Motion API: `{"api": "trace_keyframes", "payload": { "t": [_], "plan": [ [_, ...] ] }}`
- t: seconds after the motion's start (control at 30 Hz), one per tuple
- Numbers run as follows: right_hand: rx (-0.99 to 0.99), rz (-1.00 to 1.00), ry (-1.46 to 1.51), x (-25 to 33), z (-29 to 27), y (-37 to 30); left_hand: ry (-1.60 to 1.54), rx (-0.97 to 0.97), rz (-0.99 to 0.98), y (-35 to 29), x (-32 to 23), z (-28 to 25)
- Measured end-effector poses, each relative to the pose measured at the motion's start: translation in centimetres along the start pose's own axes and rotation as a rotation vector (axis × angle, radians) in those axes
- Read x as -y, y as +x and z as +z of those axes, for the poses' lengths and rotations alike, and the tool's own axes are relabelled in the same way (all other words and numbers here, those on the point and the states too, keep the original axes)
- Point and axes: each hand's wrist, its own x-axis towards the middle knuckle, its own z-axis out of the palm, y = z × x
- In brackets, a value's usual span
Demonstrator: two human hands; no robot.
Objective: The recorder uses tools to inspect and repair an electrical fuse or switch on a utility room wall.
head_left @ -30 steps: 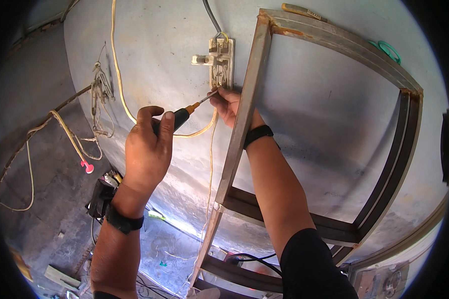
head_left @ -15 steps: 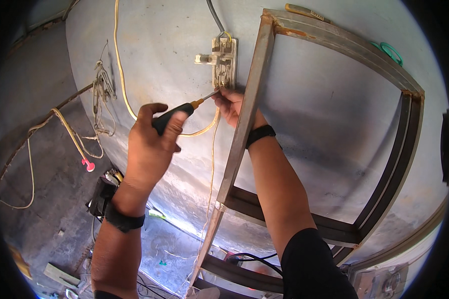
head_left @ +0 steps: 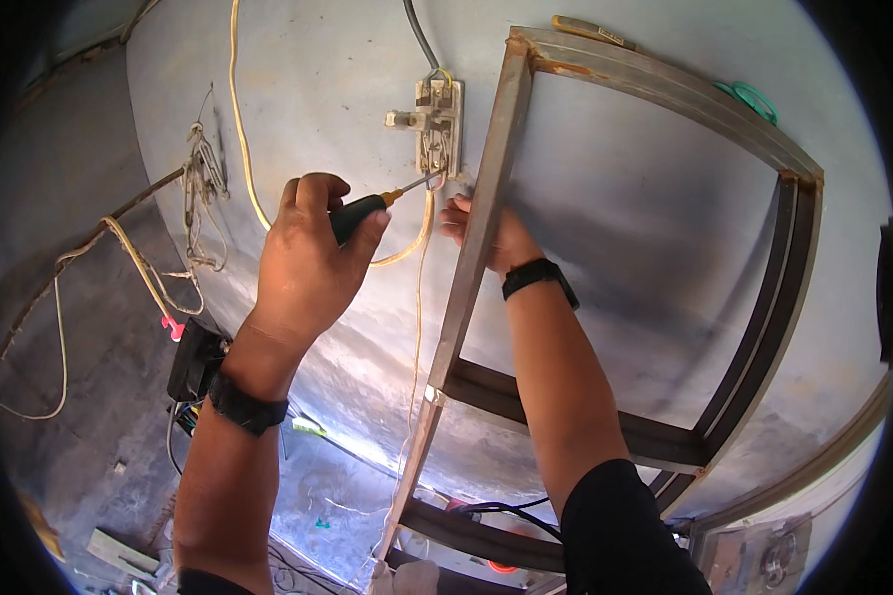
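My left hand (head_left: 313,238) is wrapped round the dark green and yellow handle of a screwdriver (head_left: 355,218). Its thin shaft slants up to the right, with the tip at the lower end of an uncovered knife switch (head_left: 437,134) mounted on the wall. Wires enter this switch at the top, and a cream cable (head_left: 425,223) leaves it below. Just right of that cable is my right hand (head_left: 511,240), partly covered by a metal post. Its fingers are loosely bent and apart from the wires; nothing shows in them.
A brown metal frame (head_left: 486,188) stands before the wall, my right arm reaching behind its post. On top lie a wooden-handled tool (head_left: 593,31) and green-handled scissors (head_left: 749,99). Loose wires (head_left: 203,188) hang at the left, above a black box (head_left: 196,362).
My right hand has drawn back from the switch's lower end, down and to the right. My left hand still grips the screwdriver, its tip still at the switch's lower end. The view has shifted slightly.
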Motion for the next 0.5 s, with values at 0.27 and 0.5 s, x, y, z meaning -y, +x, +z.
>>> {"api": "trace_keyframes", "payload": {
  "t": [0.27,0.5],
  "plan": [
    [-0.412,-0.131,-0.435,2.8,0.0,-7.9,0.029,-0.118,0.108,0.3,-0.4,0.6],
    [-0.407,-0.267,-0.69,5.0,3.0,-18.8,-0.35,0.021,-0.493,-0.4,1.0,0.1]
  ]
}}
